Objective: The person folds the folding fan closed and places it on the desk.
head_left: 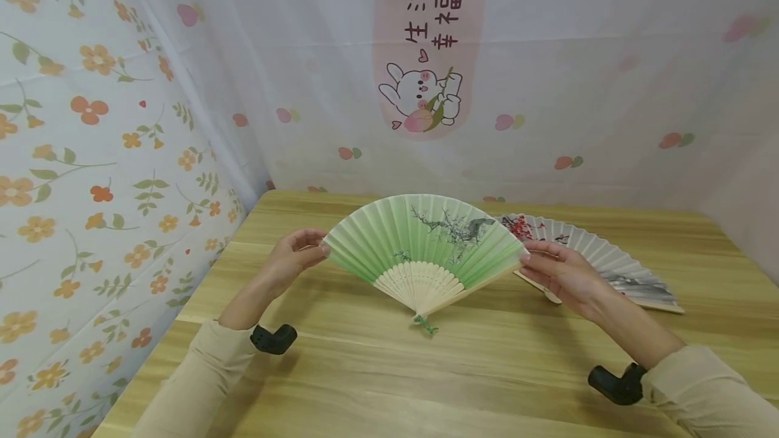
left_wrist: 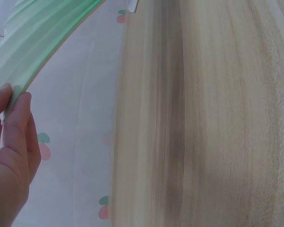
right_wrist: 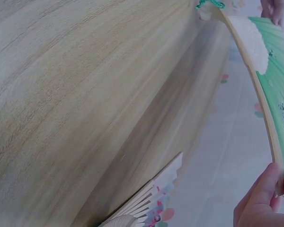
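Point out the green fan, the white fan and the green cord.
Green fan (head_left: pixel 420 238), head view: middle of its pleated leaf.
White fan (head_left: pixel 611 259), head view: its pleated leaf.
Green cord (head_left: pixel 426 324), head view: its middle.

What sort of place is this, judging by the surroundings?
Probably a small indoor tabletop recording space, screened off with hangings: a wood-grain table stands before a pale patterned curtain bearing a cartoon rabbit, with a flower-print sheet to its left. The room beyond is hidden.
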A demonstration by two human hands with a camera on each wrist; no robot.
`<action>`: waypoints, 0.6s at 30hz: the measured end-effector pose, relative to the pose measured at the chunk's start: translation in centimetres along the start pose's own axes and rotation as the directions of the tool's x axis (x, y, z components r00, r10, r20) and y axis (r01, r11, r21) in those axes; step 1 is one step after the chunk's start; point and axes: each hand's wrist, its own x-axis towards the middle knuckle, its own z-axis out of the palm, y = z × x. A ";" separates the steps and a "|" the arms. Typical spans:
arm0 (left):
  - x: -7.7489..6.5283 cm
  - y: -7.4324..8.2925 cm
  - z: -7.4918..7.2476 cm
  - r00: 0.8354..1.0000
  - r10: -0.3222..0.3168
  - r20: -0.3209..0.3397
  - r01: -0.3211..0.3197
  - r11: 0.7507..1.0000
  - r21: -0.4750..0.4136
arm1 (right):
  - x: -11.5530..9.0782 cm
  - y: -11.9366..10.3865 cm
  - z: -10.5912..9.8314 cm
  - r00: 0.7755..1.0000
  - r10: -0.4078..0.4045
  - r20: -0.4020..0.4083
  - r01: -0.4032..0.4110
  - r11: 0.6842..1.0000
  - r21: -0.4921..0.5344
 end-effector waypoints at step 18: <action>0.3 0.2 0.5 1.000 0.023 0.011 -0.023 1.000 -0.009 | 0.4 -0.3 0.5 1.000 -0.003 0.023 0.002 0.999 0.037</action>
